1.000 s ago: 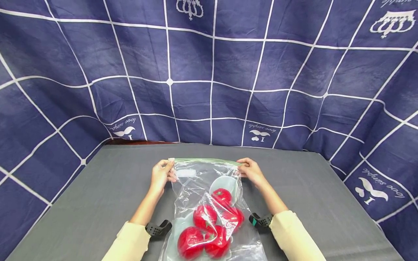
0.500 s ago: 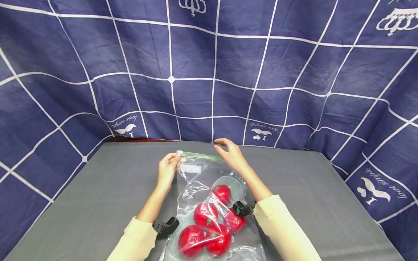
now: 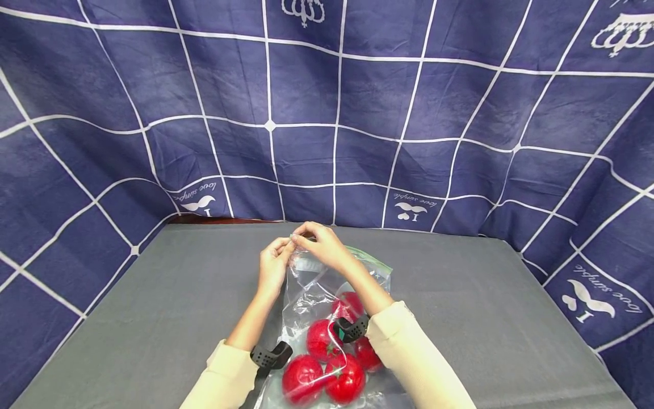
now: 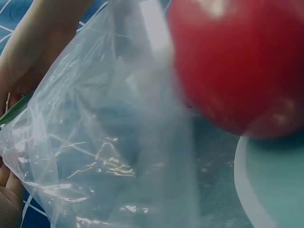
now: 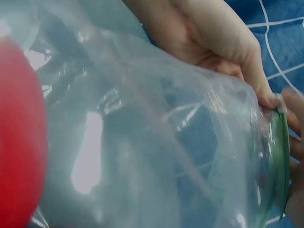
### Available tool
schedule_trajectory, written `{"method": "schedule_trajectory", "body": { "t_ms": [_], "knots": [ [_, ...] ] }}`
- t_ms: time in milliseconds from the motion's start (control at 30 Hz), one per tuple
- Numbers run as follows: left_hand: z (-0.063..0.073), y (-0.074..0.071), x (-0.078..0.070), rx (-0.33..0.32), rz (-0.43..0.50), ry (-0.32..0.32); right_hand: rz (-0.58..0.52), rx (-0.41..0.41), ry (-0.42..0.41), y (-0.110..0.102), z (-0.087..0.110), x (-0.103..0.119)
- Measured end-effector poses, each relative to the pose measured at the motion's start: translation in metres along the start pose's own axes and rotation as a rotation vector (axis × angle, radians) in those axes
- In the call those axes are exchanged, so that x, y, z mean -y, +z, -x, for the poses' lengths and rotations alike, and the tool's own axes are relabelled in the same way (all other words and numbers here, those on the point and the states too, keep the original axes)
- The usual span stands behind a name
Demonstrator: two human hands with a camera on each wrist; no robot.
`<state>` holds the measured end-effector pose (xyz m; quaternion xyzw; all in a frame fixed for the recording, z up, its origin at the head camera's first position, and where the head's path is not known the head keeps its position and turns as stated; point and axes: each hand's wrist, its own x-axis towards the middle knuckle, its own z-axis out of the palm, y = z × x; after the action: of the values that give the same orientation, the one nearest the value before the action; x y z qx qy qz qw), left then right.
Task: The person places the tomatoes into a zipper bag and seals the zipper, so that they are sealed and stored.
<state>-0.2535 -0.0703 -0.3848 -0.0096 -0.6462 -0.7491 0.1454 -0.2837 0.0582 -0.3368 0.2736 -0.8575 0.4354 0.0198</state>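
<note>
A clear zip bag (image 3: 306,289) lies on the grey table with its mouth lifted and turned away from me. Several red tomatoes (image 3: 345,379) show through the plastic, beside pale green dishware (image 4: 280,185). My left hand (image 3: 273,266) pinches the mouth's left corner. Close against it, my right hand (image 3: 323,245) pinches at the same corner, where the white slider (image 5: 281,103) sits on the green zip strip (image 3: 375,261). The strip's right end stands free and bends away. My right forearm and wristband hide part of the bag and some tomatoes.
The grey table (image 3: 168,307) extends on both sides of the bag. A navy curtain with white lines (image 3: 357,142) hangs along the back and sides. Black bands (image 3: 272,356) are on both wrists.
My right hand let go of the mouth's right corner and moved left across to the left hand and slider. The freed right end of the strip now tilts away. The left hand shifted slightly right.
</note>
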Motion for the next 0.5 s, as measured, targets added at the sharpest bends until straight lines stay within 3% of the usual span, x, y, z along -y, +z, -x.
{"method": "schedule_trajectory", "body": {
  "t_ms": [500],
  "knots": [
    [0.0070,0.0020,-0.0073,-0.104,-0.116,0.044,0.027,-0.013,0.001,-0.0016,-0.0020,0.0039]
  ]
}}
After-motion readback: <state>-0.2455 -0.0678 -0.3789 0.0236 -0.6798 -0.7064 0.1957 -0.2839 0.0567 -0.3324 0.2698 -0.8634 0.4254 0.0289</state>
